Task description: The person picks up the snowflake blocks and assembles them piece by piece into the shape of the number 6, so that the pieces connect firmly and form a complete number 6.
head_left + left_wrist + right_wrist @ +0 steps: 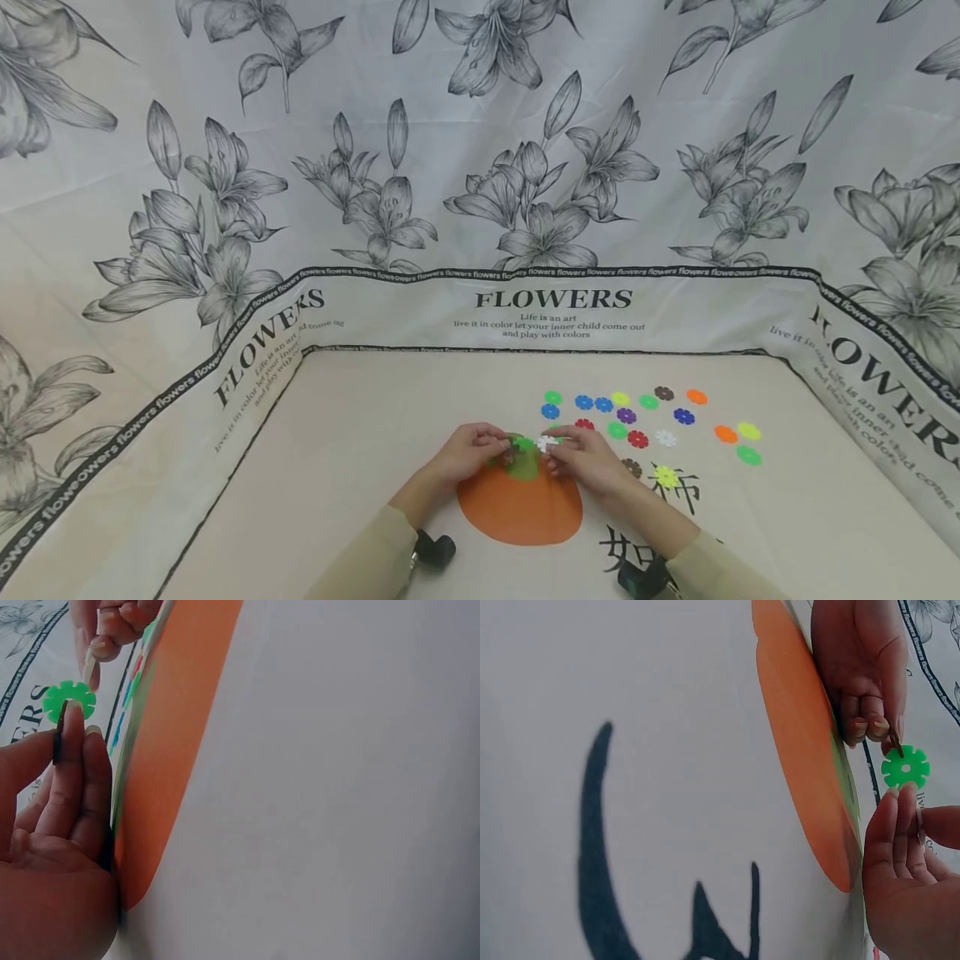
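My left hand [472,450] pinches a brown notched plastic disc [895,741], seen nearly edge-on in both wrist views. A bright green notched disc [892,769] stands at the brown one's edge, slotted crosswise with it. Facing it, my right hand [592,460] grips a white notched disc [545,444] between thumb and fingers. The white disc is edge-on in the right wrist view, right beside the green one. Both hands are over the top of an orange fruit picture [521,512] with a green crown, printed on the tablecloth.
Several loose discs in many colours lie to the right and behind the hands, among them a yellow disc [666,477], a purple disc [626,415] and an orange disc [697,397]. Black characters [678,492] are printed on the cloth. A flower-patterned curtain [555,167] encloses the table [360,433].
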Motion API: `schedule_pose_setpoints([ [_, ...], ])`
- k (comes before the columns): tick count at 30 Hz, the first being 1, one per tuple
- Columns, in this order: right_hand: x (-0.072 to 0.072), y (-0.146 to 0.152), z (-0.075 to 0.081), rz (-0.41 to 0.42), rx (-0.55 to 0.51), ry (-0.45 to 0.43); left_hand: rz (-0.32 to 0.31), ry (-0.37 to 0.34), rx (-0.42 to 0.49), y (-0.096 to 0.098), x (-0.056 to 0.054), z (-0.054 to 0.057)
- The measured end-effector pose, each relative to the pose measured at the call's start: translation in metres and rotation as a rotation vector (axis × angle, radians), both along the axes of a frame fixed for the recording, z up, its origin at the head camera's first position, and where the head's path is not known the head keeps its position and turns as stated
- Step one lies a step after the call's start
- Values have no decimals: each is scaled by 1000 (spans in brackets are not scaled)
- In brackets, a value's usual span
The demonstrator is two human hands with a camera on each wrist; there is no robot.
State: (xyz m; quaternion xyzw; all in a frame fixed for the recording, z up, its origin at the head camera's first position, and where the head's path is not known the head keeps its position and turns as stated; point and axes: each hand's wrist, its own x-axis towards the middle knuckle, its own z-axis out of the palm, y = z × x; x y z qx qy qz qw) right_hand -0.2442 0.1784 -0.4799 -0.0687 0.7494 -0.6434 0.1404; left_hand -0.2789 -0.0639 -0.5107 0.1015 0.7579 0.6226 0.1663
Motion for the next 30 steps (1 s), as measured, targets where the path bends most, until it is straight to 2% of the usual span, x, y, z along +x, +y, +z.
schedule_pose_setpoints([
  [10, -2, -3, 0, -32, -73, -69, 10, -9, -21, 1, -4, 0],
  [21, -2, -4, -3, -26, -100, -94, 34, 2, -40, 3, 3, 4],
  [30, -4, -7, -6, -32, -84, -100, 0, -11, -14, 3, 2, 3],
])
